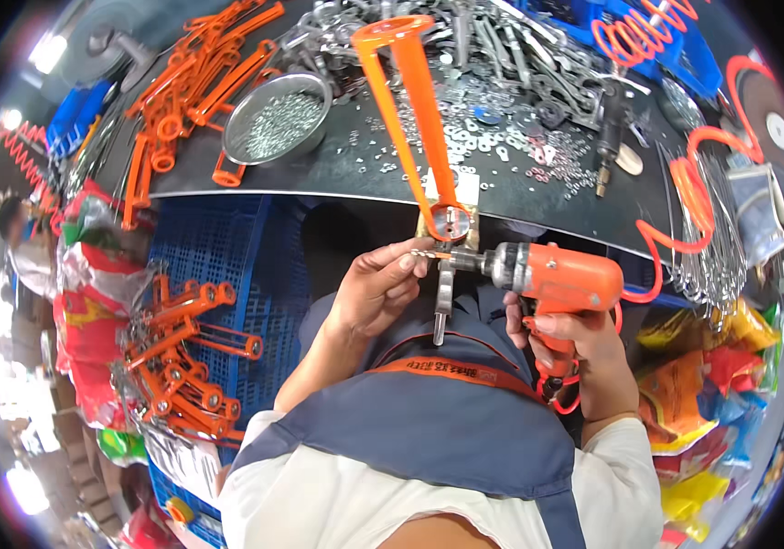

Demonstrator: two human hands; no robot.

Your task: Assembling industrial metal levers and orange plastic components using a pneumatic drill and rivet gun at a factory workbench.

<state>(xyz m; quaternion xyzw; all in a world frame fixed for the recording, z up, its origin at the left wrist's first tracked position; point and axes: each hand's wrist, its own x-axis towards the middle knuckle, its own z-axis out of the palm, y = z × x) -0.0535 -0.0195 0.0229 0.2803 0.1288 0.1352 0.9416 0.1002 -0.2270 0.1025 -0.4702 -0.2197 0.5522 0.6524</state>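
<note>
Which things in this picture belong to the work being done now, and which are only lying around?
In use, it seems:
- orange drill, gripped by the right hand
- drill bit, with the left hand's fingers at it
- tall orange frame, its lower ring close to the drill

Probably just lying about:
- bowl of small metal parts
- plastic bags
</note>
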